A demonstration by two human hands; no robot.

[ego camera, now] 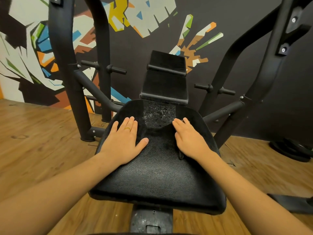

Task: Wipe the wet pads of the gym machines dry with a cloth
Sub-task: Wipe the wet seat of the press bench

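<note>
Nearest, 2 bare forearms reach forward from the bottom corners over a black metal bracket [150,221] and the near edge of the black seat pad [157,180], whose grained surface shines in its near half. Farther along, the left hand [123,143] lies flat on the left side of the pad, fingers straight and close together, thumb spread toward the middle, a gold ring [127,128] on 1 finger; it clasps nothing. The right hand [191,139] lies flat on the right side, level with the left one, fingers straight and pointing away, likewise released. Under both palms and fingers a black cloth [130,109] with a fuzzy nap is spread over the far half of the pad; its edges are hard to trace against the black pad. Between the 2 sets of fingertips, just beyond them, a wet patch [159,114] of bare pad glistens with droplets, with cloth on both sides. Beyond that rises the black back pad [166,85], in 2 sections, tilted away. Black frame tubes [71,65] stand to either side on a wooden floor [42,133], and a dark wall [237,22] with a colourful angular mural closes the view.
</note>
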